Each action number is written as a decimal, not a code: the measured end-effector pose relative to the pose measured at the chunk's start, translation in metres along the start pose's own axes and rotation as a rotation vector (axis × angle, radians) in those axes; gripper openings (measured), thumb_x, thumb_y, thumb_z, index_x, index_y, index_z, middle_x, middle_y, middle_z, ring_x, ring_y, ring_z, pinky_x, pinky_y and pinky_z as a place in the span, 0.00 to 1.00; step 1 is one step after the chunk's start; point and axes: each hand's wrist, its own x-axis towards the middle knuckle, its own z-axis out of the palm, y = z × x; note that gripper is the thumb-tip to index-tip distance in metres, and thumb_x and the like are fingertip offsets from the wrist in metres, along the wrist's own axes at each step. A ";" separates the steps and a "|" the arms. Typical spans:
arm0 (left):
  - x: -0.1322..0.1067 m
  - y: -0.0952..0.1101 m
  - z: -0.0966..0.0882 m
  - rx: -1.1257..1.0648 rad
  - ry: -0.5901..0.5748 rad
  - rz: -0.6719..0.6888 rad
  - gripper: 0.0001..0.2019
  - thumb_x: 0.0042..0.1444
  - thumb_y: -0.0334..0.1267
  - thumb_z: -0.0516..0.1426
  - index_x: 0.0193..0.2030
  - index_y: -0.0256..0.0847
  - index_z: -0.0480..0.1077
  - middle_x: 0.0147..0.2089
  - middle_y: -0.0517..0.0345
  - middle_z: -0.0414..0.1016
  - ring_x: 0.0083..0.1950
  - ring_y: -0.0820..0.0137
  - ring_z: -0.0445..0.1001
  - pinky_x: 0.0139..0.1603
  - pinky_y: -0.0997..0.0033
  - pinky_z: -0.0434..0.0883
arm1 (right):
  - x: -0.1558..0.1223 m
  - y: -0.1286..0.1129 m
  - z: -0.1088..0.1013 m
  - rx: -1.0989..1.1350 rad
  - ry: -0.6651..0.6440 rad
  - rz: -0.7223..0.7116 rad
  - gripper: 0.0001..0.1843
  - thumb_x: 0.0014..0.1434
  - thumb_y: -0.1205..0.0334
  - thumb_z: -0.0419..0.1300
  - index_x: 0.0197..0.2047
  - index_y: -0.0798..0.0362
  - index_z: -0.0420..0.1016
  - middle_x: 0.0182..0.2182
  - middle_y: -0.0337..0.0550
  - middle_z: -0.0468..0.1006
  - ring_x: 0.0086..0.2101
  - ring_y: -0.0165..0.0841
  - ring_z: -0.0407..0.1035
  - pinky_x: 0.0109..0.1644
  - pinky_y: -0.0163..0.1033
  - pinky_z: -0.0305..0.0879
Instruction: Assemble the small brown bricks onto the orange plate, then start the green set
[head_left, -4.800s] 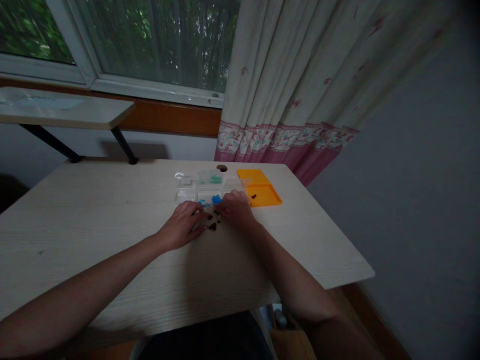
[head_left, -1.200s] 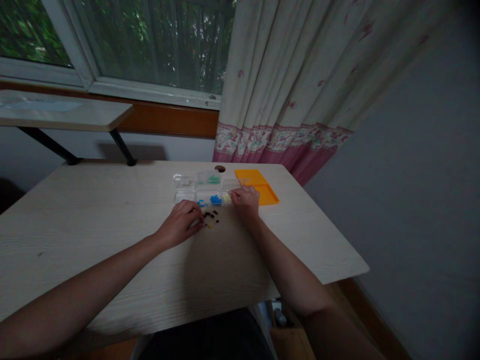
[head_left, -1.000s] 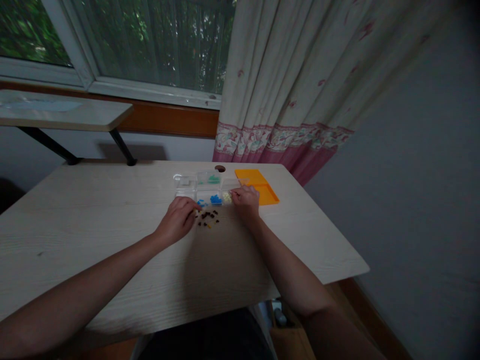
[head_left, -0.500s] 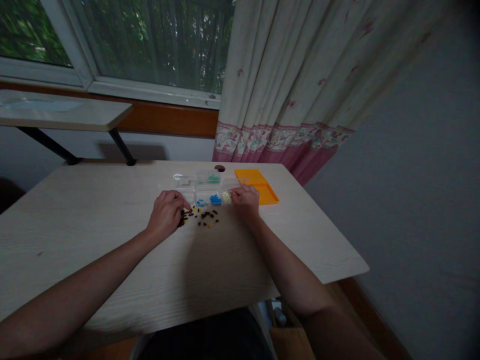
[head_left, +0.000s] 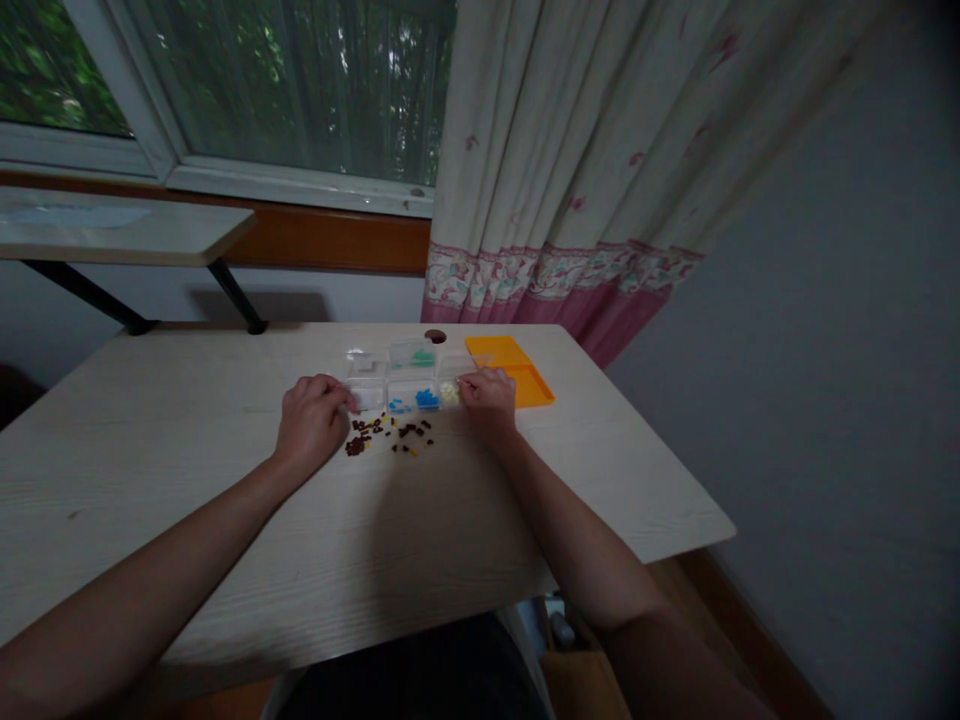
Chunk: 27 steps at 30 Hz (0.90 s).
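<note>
My left hand (head_left: 311, 422) has its fingers drawn together at the left edge of a clear lidded box (head_left: 367, 398); what they hold, if anything, is too small to see. Just in front lie small dark brown pieces (head_left: 356, 445) mixed with a few yellow ones (head_left: 414, 452). On the right, my right hand (head_left: 489, 398) is closed at a clear compartment with pale yellow pieces (head_left: 450, 392), and its fingertips are partly hidden. Between the hands, blue pieces (head_left: 427, 399) sit in the middle compartment. Green pieces (head_left: 423, 356) show in the raised clear part behind it.
An open orange case (head_left: 531, 384) lies beyond my right hand. The wooden table (head_left: 300, 560) has a cable hole (head_left: 435, 337) at its back edge. A raised shelf (head_left: 127, 225) stands at the back left, with a curtain (head_left: 540, 200) behind the table.
My left hand has moved left and slightly up, from the brown pieces to the left clear box, uncovering more pieces. My right hand stays at the same compartment. The view has shifted slightly.
</note>
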 end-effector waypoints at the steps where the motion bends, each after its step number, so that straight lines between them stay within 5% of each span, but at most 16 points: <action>1: 0.000 -0.001 -0.001 0.024 -0.003 0.001 0.13 0.51 0.26 0.53 0.32 0.44 0.77 0.42 0.50 0.72 0.47 0.57 0.65 0.47 0.54 0.63 | 0.000 0.000 0.000 -0.006 -0.001 0.000 0.14 0.65 0.56 0.55 0.41 0.48 0.82 0.38 0.45 0.79 0.41 0.38 0.62 0.45 0.43 0.48; 21: -0.004 0.011 0.000 -0.029 -0.165 0.222 0.08 0.52 0.32 0.56 0.34 0.45 0.76 0.44 0.52 0.70 0.49 0.56 0.65 0.50 0.53 0.62 | 0.000 0.000 0.000 -0.017 0.001 -0.002 0.14 0.65 0.56 0.55 0.41 0.49 0.82 0.36 0.45 0.78 0.41 0.38 0.62 0.44 0.42 0.49; 27: 0.000 -0.004 0.003 -0.104 0.025 0.010 0.15 0.51 0.29 0.52 0.44 0.41 0.73 0.44 0.49 0.68 0.49 0.56 0.65 0.54 0.54 0.64 | 0.000 -0.001 -0.001 -0.026 0.000 0.007 0.14 0.65 0.56 0.55 0.41 0.49 0.82 0.37 0.45 0.78 0.41 0.37 0.62 0.44 0.42 0.49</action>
